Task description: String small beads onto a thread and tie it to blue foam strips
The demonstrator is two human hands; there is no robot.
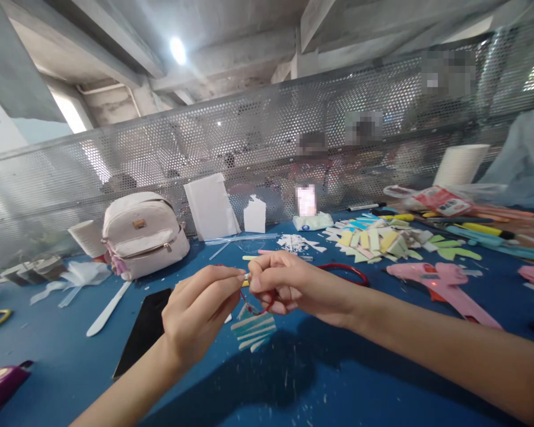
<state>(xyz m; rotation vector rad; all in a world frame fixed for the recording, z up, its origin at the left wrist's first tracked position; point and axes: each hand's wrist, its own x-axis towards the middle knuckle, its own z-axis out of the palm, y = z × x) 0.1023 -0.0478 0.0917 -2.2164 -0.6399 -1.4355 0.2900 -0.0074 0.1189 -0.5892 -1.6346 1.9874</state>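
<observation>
My left hand (202, 311) is closed in a pinch, its fingertips meeting those of my right hand above the blue table. A small white piece (247, 277) shows between the fingertips; its kind is too small to make out. My right hand (282, 281) is closed with curled fingers. A thin red cord (260, 311) hangs in a short loop below both hands, its ends hidden by the fingers. Beyond my right wrist lies a thicker red loop (349, 271). Pale strips (253, 332) lie on the table under the hands.
To the right lies a pink glue gun (445, 284), near a pile of cut coloured pieces (382, 240). A black phone-like slab (145, 329) and a white plastic knife (109, 311) lie left. A pale backpack (145, 237) stands before the perforated metal screen (249, 130).
</observation>
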